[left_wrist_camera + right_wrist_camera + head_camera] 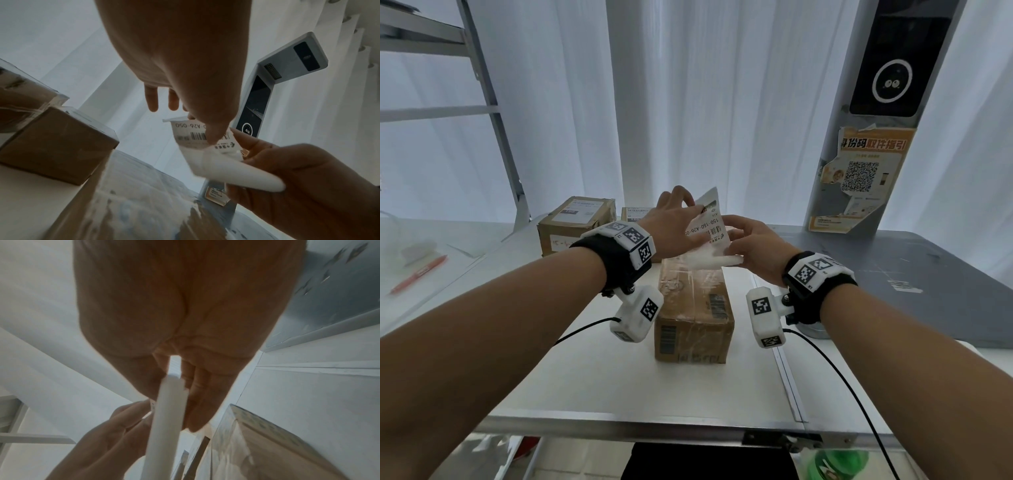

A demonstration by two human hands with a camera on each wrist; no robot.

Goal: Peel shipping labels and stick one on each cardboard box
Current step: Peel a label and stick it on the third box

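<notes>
Above the table I hold a white shipping label (708, 219) printed with a barcode and "150-150-A26". My left hand (674, 224) pinches its upper edge between thumb and fingers; the thumb covers part of the label (190, 134). My right hand (753, 241) grips the curled white backing paper (703, 259) below it, seen edge-on as the backing (166, 418) in the right wrist view. A taped cardboard box (693, 308) lies right beneath both hands, with no label on its top. Two labelled boxes (575, 222) (635, 214) stand behind it at the left.
A grey kiosk post (873, 171) with a dark screen and an orange poster stands at the back right on a grey tabletop (911, 274). A red pen (417, 274) lies far left. A metal shelf frame (493, 102) rises at the left. White curtains hang behind.
</notes>
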